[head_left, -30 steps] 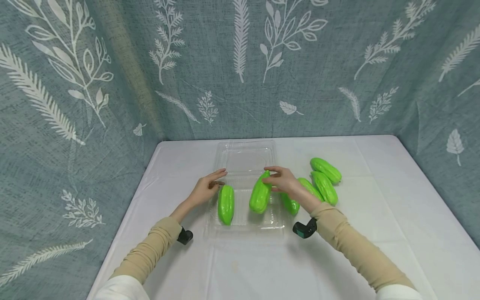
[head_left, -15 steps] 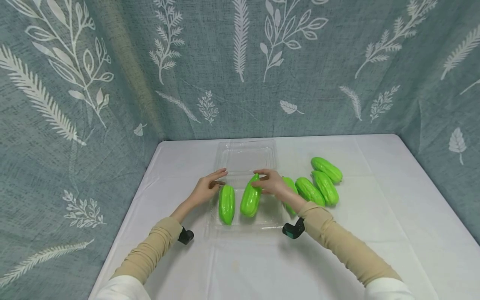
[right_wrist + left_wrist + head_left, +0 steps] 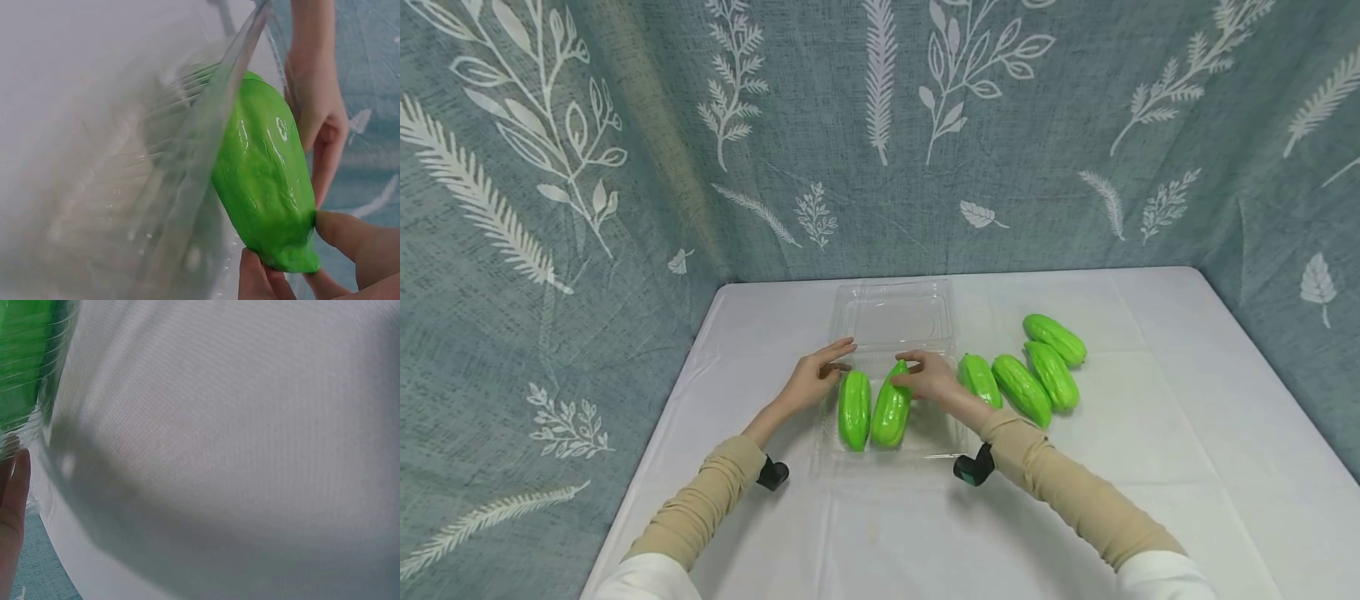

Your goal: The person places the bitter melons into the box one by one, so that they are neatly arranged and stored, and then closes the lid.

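Note:
My right hand [image 3: 927, 377] pinches the stem end of a glossy green gourd [image 3: 891, 412] between thumb and fingers. This gourd is inside the ribbed side of a clear plastic clamshell box [image 3: 936, 433], tilted slightly. Beside it on the left, another green gourd [image 3: 853, 410] lies lengthwise in the box. My left hand [image 3: 808, 379] is at the box's left rear edge, fingers extended near the hinge. In the left wrist view, fingers [image 3: 17, 481] touch the ribbed wall. The right wrist view shows the held gourd [image 3: 269, 175] close up, its stem end in my fingertips.
The box's clear lid [image 3: 895, 321] lies folded back behind it. Several more green gourds [image 3: 1051, 375] rest on the white tablecloth [image 3: 880, 533] to the right, one close to the box's right side. A blue-grey leaf-patterned curtain [image 3: 850, 217] encloses the back and sides.
My right hand has moved left and lower with the gourd, bringing it close beside the gourd in the box. My left hand has stayed in place.

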The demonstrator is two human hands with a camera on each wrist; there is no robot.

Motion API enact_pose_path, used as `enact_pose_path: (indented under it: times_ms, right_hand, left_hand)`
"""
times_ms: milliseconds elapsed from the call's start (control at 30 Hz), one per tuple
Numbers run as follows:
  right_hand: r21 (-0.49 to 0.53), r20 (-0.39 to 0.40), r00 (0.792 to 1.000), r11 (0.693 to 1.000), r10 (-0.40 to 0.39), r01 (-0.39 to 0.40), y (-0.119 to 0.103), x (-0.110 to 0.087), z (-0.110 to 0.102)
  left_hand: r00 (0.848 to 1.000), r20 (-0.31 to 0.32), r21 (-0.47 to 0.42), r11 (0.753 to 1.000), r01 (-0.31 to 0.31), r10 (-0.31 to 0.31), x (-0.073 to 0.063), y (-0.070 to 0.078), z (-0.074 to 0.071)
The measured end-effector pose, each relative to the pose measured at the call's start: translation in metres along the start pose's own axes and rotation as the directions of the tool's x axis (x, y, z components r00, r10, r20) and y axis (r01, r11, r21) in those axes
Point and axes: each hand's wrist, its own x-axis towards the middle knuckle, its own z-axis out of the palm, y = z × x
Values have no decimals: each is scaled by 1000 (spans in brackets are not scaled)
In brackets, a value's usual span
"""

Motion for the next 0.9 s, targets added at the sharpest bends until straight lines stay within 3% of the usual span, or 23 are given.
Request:
enact_pose_path:
  times_ms: [167,900]
  right_hand:
    - [-32,-1,1000,999,-16,16,2,3,6]
    - [-52,48,999,998,-18,20,5,8,21]
  left_hand:
    - [1000,16,1,1000,11,-11,-4,20,-5]
    - [1000,23,-39,999,-5,6,-5,17,-5]
